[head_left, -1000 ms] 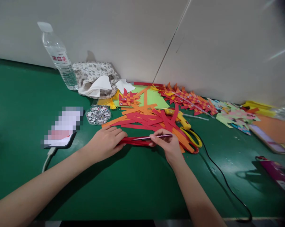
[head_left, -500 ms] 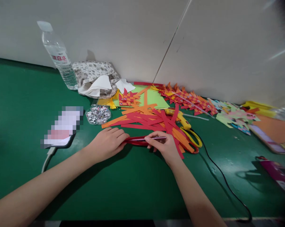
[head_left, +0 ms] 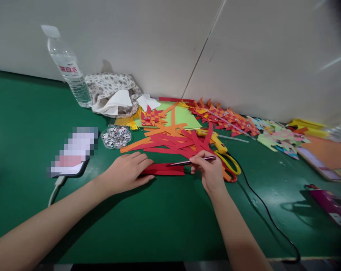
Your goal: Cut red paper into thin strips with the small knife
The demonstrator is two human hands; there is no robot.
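Observation:
My left hand (head_left: 129,170) rests on the table and pins the left end of a folded red paper strip (head_left: 166,170) between thumb and fingers. The strip's right part lies exposed, with a crease or slit running along it. In my right hand (head_left: 207,169) is a slim, dark pinkish pen-like tool (head_left: 181,163), closed between thumb and fingers. Its pointed tip reaches left over the strip's upper edge; I cannot tell whether it touches. Just behind both hands lies a loose pile of red and orange paper strips (head_left: 170,142).
Behind are a yellow glue gun (head_left: 219,145), yellow-handled scissors (head_left: 234,165), woven paper fish (head_left: 229,118) and a box of googly eyes (head_left: 116,136). On the left stand a water bottle (head_left: 70,73) and a charging phone (head_left: 77,150). A black cable (head_left: 268,210) crosses the right side.
My right hand has moved right and up, drawing the tool back from along the strip. More of the red strip now shows, lying flatter. My left hand stays nearly in place.

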